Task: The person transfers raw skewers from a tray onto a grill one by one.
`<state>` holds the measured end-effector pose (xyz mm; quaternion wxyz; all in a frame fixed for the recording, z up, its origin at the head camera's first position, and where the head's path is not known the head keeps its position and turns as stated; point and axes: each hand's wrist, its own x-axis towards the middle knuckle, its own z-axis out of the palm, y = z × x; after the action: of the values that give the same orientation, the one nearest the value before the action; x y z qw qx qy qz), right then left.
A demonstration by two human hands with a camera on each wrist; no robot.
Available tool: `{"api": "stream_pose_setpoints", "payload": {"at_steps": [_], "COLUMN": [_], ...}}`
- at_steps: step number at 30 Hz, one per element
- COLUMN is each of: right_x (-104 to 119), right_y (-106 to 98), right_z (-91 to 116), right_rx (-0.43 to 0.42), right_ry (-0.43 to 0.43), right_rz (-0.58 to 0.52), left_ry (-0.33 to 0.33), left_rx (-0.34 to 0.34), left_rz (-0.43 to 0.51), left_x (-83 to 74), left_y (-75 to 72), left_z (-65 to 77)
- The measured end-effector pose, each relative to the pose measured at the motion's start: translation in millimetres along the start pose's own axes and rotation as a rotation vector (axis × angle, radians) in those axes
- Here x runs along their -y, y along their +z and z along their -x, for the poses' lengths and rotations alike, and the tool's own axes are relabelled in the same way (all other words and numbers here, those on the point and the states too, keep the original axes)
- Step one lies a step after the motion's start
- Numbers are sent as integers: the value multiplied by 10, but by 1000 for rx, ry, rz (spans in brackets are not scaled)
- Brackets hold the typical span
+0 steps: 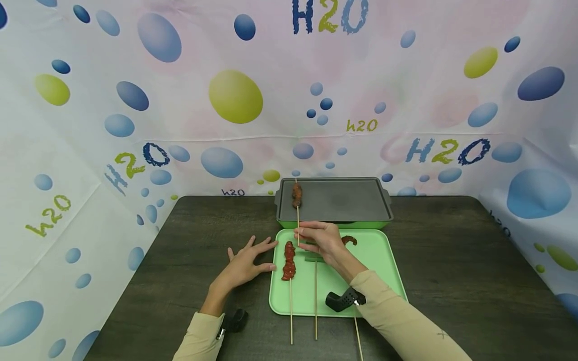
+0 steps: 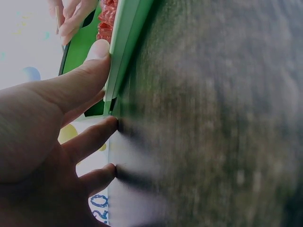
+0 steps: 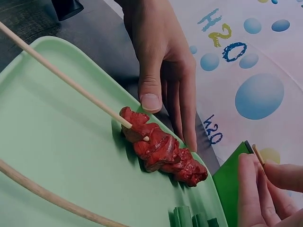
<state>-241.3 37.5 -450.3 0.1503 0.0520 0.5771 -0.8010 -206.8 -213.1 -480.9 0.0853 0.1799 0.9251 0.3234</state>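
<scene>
- The right hand (image 1: 322,239) pinches, between thumb and fingers, the thin pale wooden stick (image 1: 298,220) of a brown lumpy meat skewer (image 1: 297,195).
- This meat is over the left end of the dark grey rectangular griddle (image 1: 340,200) with green sides; whether it touches the surface, I cannot tell.
- For good work, I think the stick should be held level and the meat lowered softly, with fingertips away from the plate.
- The left hand (image 1: 241,265) has its fingers spread, the thumb at the edge of the light green plastic tray (image 1: 375,296); this may help to steady it.
- On the tray, the glossy red meat skewer (image 1: 288,260) lies near the left rim; a green ridged skewer (image 1: 311,259) and a curled dark red piece (image 1: 349,240) are partly hidden by the right arm, so care is advisable there.
</scene>
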Motion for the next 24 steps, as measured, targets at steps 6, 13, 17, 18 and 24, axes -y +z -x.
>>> {"api": "stream_pose_setpoints", "payload": {"at_steps": [6, 13, 17, 18, 24], "right_x": [1, 1, 32, 40, 105], "right_y": [-38, -177, -274, -302, -469], "right_z": [62, 207, 324, 355, 573], "right_rx": [7, 49, 64, 71, 105], "right_ry": [-37, -89, -124, -132, -162], "right_rz": [16, 110, 172, 190, 287], "left_ry": [-2, 8, 16, 18, 15], "left_rx": [0, -9, -6, -6, -7], "left_rz": [0, 6, 14, 16, 20], "left_x": [-4, -1, 1, 0, 1], "left_y": [-6, -3, 3, 4, -3], "left_z": [6, 12, 21, 23, 32]}}
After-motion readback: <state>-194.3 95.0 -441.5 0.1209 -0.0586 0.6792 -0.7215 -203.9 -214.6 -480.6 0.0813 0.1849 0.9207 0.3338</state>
